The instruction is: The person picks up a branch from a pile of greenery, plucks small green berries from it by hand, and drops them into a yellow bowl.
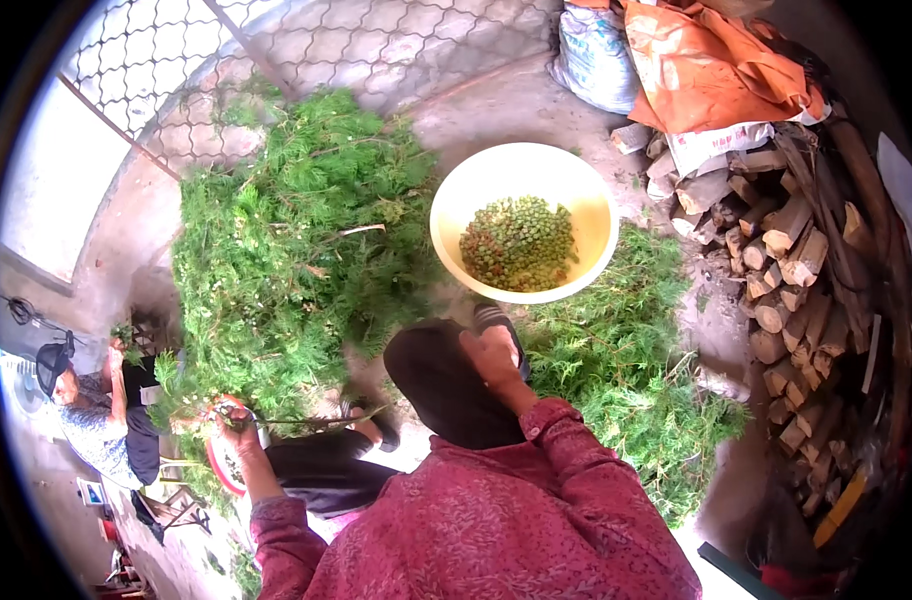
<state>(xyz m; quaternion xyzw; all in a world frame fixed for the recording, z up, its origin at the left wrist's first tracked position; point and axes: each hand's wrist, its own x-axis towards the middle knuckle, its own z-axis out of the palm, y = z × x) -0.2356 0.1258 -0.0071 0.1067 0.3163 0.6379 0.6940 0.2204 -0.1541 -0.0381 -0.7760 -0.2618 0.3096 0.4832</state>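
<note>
Gripping a thin branch [321, 422], the left hand [238, 432] of a seated worker in a patterned red top closes around the stem, holding it just above a red-rimmed basin [219, 472], whose pale contents are largely hidden. The right hand [493, 362] rests on the dark-trousered right knee [431, 385]; whether its fingers hold anything cannot be told. Ahead stands a wide yellow basin [526, 170], its floor partly covered by a mound of small green and brownish pieces [516, 240], too many to count. The two basins sit near two heaps of feathery greenery: a larger left heap [266, 260] and a smaller right heap [626, 360]. One co-worker [96, 420] in a dark cap sits at far left, hands raised near greenery. At right, one orange sheet [716, 70] lies above stacked firewood [776, 280], its many pieces uncounted.
</note>
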